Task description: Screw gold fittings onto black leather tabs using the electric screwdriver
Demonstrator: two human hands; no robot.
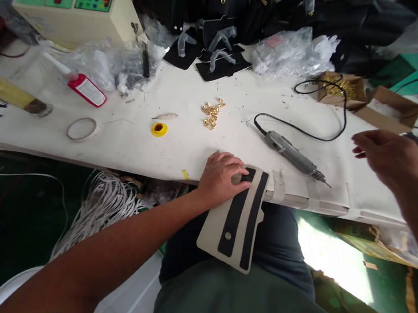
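Note:
My left hand (223,177) grips the top end of a beige panel (234,218) with two dark strips and a small round metal piece on one strip. The panel slants over the table's front edge, its lower end above my lap. My right hand (390,157) hovers over the right of the table with its fingers curled inward; what they hold, if anything, is hidden. Between the hands lies a grey electric screwdriver (293,155), its bit pointing toward me. A small heap of gold-coloured metal fittings (212,113) lies beyond my left hand.
Small boxes, one with brass-coloured pieces (340,88), stand at the right behind the screwdriver's black cable (315,135). A red bottle (87,89), a tape roll (81,129), a yellow ring (159,129) and an awl-like tool (165,116) lie left. Black panels (224,67) lie behind.

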